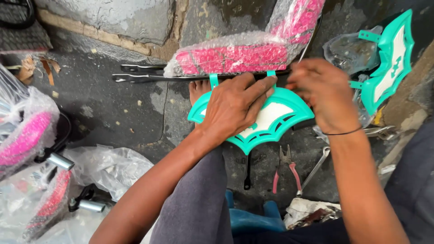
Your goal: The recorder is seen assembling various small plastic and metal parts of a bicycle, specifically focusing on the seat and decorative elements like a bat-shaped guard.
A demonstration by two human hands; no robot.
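Here, a teal plastic bat-shaped plate with a white centre panel (pixel 271 118) lies low in the middle of the view, just below a pink bicycle frame wrapped in clear bubble film (pixel 235 58), its two teal tabs reaching up to the dark bar under the wrapped frame. The left hand (pixel 235 105) lies flat across the plate's left half, fingers spread and pressing on it, fingertips reaching to the upper edge near the right tab. The right hand (pixel 323 92) is curled at the plate's upper right corner, fingers pinched together against the bar; what they pinch is hidden. A thin black band sits on that wrist. A bare foot (pixel 199 88) shows just behind the plate's left end.

On the dark concrete floor (pixel 104 104) below the plate lie red-handled pliers (pixel 285 168), a black spanner (pixel 247 174) beside them and a silver spanner (pixel 314 169) to the right. A second teal bat-shaped plate (pixel 391 58) leans at upper right beside a crumpled clear bag. At left, more pink parts in plastic wrap (pixel 27 135) sit with loose clear bags (pixel 110 167). A blue plastic stool (pixel 251 219) shows at the bottom edge.
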